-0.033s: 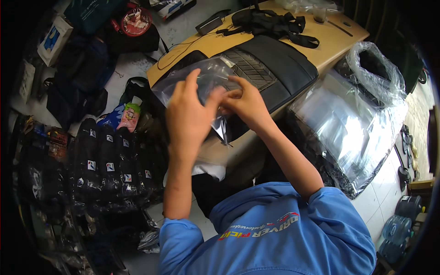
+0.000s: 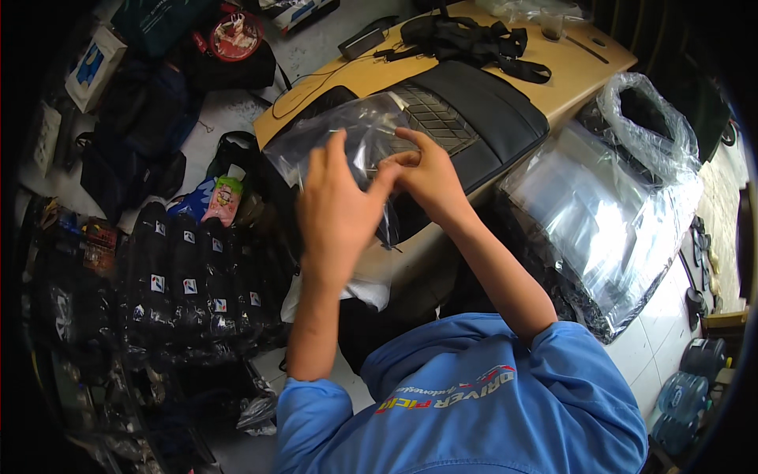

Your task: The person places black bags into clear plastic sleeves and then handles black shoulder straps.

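Observation:
I hold a clear plastic bag [image 2: 347, 130] up in front of me with both hands. My left hand [image 2: 335, 209] lies against the bag's near side, fingers spread upward and thumb pressed to its edge. My right hand [image 2: 430, 178] pinches the same edge, its fingertips meeting my left thumb. The bag hangs over a black quilted seat cushion [image 2: 482, 103] that lies on a wooden table [image 2: 588, 67]. What is inside the bag I cannot tell.
Black straps [image 2: 474, 39] lie at the table's far end. A stack of clear plastic bags [image 2: 600, 213] leans at the right. Several black packed items [image 2: 197, 276] stand in a row on the floor at the left. Blue water bottles [image 2: 679, 411] sit at the lower right.

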A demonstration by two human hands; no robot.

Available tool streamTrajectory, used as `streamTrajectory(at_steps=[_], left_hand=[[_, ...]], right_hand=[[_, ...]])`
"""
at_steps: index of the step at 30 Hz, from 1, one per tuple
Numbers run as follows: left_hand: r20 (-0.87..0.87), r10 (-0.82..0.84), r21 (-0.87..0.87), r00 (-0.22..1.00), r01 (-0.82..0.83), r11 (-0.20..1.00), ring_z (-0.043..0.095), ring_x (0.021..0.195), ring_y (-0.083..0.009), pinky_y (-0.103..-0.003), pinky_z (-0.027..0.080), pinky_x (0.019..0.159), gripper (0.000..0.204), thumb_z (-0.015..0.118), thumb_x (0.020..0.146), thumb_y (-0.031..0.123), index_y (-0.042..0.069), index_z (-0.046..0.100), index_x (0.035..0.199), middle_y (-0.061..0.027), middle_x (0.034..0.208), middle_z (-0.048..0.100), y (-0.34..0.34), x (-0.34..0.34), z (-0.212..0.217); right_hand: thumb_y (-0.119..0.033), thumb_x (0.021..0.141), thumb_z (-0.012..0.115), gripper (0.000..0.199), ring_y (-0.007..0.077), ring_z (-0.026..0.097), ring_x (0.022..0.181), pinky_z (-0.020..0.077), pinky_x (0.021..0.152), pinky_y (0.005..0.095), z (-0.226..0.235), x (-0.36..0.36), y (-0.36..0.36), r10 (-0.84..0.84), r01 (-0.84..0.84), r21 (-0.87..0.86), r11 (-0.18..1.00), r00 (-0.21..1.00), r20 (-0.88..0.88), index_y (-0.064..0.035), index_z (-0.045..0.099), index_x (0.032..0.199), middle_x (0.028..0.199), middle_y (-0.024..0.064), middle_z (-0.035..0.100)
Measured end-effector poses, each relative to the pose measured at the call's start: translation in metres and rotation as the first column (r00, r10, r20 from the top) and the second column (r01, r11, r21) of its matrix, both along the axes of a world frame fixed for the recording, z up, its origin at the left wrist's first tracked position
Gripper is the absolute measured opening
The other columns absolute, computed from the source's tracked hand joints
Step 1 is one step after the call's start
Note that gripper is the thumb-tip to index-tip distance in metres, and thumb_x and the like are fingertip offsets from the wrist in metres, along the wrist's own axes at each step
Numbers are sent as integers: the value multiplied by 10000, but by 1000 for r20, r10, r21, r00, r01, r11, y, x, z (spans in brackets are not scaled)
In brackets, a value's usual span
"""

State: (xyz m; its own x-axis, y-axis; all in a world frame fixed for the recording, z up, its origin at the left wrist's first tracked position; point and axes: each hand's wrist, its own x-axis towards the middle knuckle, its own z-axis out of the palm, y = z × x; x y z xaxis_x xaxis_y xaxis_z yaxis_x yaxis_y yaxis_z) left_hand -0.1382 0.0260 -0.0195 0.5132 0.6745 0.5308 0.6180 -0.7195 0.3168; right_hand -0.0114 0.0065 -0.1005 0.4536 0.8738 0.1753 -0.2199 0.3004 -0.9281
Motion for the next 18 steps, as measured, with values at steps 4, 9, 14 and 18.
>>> streamTrajectory(at_steps=[4,9,14,18], left_hand=[[52,59,-154,997,-50,987,595,823,-373,-427,471,709,439,641,815,195,-26,479,1158,-202,922,570,-19,-2,-38],[310,-53,-234,949,130,963,543,559,-70,-228,408,504,222,551,905,173,0,681,953,-69,646,594,-3,-16,-47],[322,117,-106,940,-87,991,614,672,-328,-372,460,603,206,537,890,149,-26,645,903,-195,742,614,26,-39,-20],[235,15,180,972,-58,982,595,684,-342,-397,455,612,162,551,877,101,-24,627,948,-182,777,584,26,-38,0]], right_hand=[[-27,769,635,558,124,636,637,522,584,239,4,-5,-3,-46,42,-31,999,989,-139,95,390,1256,841,125,660],[-45,775,640,504,132,651,635,524,572,245,4,-14,-5,-187,190,-22,982,976,112,36,447,1234,852,114,670],[-55,767,664,542,156,652,727,514,657,267,4,5,-17,-171,255,-87,963,828,534,2,446,1261,925,129,666],[-34,714,691,595,271,632,843,507,718,317,26,5,-59,-477,477,252,842,440,761,-29,458,1262,959,171,632]])
